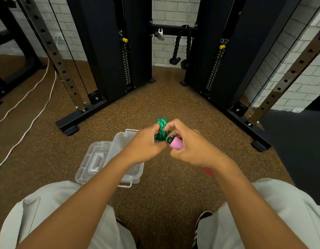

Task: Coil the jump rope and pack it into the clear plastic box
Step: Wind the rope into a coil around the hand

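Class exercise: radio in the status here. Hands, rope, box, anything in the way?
Left hand grips green rope coil; right hand holds pink handle. Clear plastic box open on floor, lid beside. Nothing blocking.

Black cable machine against white brick wall, black knotted rope attachment hanging between; white cord trailing across speckled brown floor; red scrap, perhaps a band.
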